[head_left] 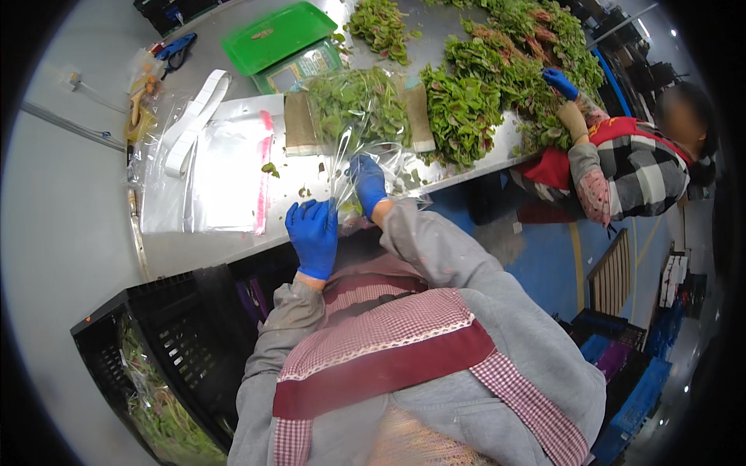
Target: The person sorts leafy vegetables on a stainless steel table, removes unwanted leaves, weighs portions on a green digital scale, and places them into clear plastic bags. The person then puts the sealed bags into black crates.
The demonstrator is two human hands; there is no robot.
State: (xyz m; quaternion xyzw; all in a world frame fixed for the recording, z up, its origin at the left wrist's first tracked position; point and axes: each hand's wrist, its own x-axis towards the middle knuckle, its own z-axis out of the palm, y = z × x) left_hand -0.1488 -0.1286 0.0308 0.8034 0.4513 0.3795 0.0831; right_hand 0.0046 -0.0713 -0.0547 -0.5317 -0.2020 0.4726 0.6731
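Note:
In front of me on the metal table lies a clear plastic bag filled with leafy greens, its mouth end toward my body. My left hand, in a blue glove, is closed on the left edge of the bag's loose end. Close to the bag's neck, my right hand, gloved in blue too, has its fingers curled round the gathered film. A brown cloth is spread beneath the filled part. Loose leaves are scattered left of the bag.
Flat clear bags and a white strip lie at left. Behind stands a scale with a green tray. Heaped greens cover the right, where a co-worker reaches in. A black crate stands lower left.

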